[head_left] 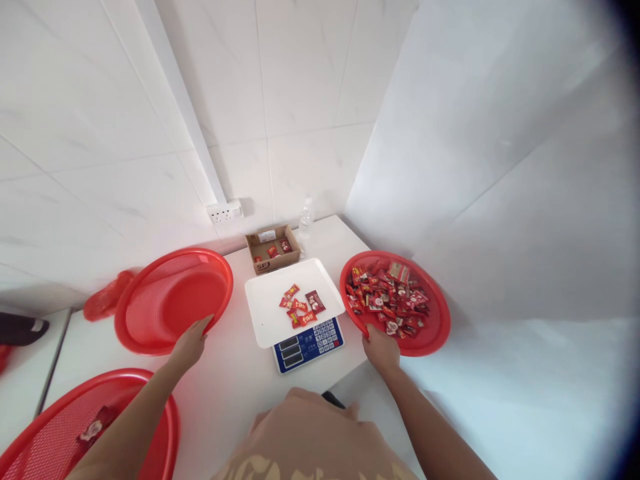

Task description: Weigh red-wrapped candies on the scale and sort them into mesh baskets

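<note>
My left hand (191, 343) grips the near right rim of a red plastic basket (193, 303), whose inside shows no contents and which tilts toward me. On the other side, my right hand (383, 348) is closed on the rim of a second red basket (436, 327). That one holds many small red-wrapped candies (387, 293). Between the baskets stands a digital scale (309, 345) with a white pan (270, 300). Several wrapped candies (300, 307) lie on the pan. The fingertips of both hands are partly hidden by the rims.
A small cardboard box (273, 263) with a few candies sits behind the scale, beside a clear plastic bottle (306, 217). A third red basket (173, 427) with a dark red packet is at lower left. A red plastic bag (107, 300) lies by the wall, below a power socket (224, 212).
</note>
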`<state>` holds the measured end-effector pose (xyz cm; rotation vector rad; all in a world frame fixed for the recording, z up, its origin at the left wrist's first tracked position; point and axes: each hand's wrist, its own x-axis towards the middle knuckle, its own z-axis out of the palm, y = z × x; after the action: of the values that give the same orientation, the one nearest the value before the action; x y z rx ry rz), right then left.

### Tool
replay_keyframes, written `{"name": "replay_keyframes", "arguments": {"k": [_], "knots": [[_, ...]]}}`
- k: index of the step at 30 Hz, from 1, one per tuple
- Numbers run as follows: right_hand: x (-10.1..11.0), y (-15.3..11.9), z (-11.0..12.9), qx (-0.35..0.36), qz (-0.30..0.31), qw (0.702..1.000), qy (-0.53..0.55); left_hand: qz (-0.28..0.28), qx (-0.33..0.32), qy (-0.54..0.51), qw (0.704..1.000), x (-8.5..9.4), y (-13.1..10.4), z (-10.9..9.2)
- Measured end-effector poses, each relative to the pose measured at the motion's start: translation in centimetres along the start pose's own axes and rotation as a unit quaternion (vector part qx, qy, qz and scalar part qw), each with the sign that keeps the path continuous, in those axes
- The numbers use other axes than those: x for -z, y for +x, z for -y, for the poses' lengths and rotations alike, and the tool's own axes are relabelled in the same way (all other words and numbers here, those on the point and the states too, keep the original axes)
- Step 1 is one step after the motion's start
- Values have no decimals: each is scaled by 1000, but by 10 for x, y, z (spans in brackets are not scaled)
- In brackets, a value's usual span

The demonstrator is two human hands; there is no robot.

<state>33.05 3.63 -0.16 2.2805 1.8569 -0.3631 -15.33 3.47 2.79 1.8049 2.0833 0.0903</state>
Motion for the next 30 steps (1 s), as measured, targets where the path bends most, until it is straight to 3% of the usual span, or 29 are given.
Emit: {"name": "replay_keyframes", "arguments": {"k": [4, 10, 14, 16, 19, 22, 25, 30], "knots": [[3, -2, 1, -1, 4, 1000, -3, 25, -3, 0, 1000, -1, -3, -10], [3, -3, 1, -5, -4, 1000, 2, 6, -25, -18, 1000, 0, 1, -36], [4, -3, 2, -4, -4, 1000, 1, -86, -128, -12, 988, -19, 14, -83], [4, -3, 2, -1, -5, 1000, 0, -92, -195, -19, 976, -34, 21, -116], [5, -3, 2, -2, -3, 1000, 4, -30, -288, -8, 957, -53, 32, -164], [5, -2, 2, -2, 1, 1000, 15, 29, -332, 40, 942, -63, 40, -194], [4, -1, 2, -3, 5, 1000, 19, 47, -326, 75, 941, -65, 45, -203], [3, -1, 1, -2, 9, 1000, 12, 31, -280, 6, 960, -63, 50, -199]]}}
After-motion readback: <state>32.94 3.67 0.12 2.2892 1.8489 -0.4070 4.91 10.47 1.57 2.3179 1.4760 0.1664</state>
